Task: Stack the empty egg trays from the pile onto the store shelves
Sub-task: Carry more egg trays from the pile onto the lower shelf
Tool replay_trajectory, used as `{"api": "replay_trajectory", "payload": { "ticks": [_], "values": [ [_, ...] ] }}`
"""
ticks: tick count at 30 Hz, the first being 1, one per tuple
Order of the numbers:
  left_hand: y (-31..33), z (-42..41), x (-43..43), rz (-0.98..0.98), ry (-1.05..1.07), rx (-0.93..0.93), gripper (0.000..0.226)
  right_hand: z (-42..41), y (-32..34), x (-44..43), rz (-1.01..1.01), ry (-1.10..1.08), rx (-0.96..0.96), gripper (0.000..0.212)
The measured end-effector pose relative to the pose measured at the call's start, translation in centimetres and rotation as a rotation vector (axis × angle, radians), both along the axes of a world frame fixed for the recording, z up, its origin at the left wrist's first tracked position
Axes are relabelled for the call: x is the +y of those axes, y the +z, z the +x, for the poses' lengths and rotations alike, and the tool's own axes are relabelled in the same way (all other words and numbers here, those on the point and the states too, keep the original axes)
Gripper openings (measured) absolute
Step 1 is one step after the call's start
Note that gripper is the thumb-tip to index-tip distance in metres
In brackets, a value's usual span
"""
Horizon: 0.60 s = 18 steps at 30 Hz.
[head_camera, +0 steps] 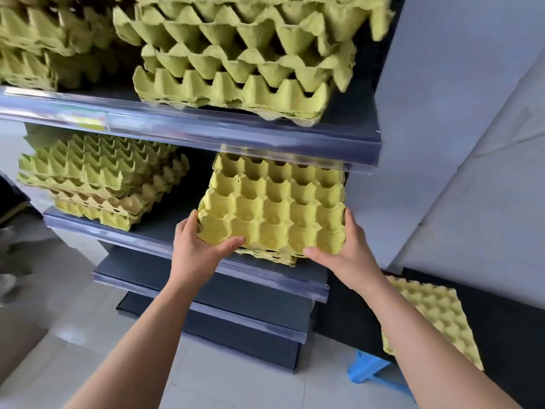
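A person stands at a dark store shelving unit with both bare hands on a thin stack of yellow-green egg trays. The left hand grasps the near left corner, thumb along the front edge and fingers wrapped round the side. The right hand grasps the near right corner the same way.

Beyond the fingers, the stack reaches into the middle shelf. I cannot tell whether it already rests on the board. Left of the left fingers sits a second stack. Above the fingers, the upper shelf carries a taller stack. Below and right of the right fingers, a pile of trays lies face down.

The trays look like moulded paper pulp: light, fairly stiff and rough enough not to slip. The rims would crush or tear easily, so a gentle hold at opposite corners seems best.
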<state>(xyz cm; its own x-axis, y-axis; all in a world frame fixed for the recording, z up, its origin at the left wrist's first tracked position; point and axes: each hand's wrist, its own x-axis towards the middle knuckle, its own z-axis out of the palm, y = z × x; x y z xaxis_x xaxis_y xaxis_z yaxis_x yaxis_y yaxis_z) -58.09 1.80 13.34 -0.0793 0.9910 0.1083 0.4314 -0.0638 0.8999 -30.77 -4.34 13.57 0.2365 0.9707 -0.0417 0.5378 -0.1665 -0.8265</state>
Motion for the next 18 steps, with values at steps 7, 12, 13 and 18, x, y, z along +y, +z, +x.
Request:
{"api": "replay_trajectory", "payload": {
  "ticks": [7, 12, 13, 18],
  "values": [
    [-1.2, -5.6, 7.0, -0.076, -0.127, 0.047, 0.093, -5.2, -0.4, 5.7, -0.039, -0.069, -0.069, 0.126],
    [-3.0, -6.2, 10.1, -0.099, -0.179, 0.004, 0.082, -6.3, -1.1, 8.3, -0.123, -0.100, -0.131, 0.124],
    [-3.2, -6.2, 10.5, -0.104, -0.178, 0.005, 0.082, -6.3, -1.3, 8.6, -0.134, -0.104, -0.144, 0.123],
    [-3.8, -6.5, 11.8, -0.142, -0.191, 0.021, 0.084, -6.6, -1.7, 9.3, -0.154, -0.119, -0.205, 0.119]
  ]
}}
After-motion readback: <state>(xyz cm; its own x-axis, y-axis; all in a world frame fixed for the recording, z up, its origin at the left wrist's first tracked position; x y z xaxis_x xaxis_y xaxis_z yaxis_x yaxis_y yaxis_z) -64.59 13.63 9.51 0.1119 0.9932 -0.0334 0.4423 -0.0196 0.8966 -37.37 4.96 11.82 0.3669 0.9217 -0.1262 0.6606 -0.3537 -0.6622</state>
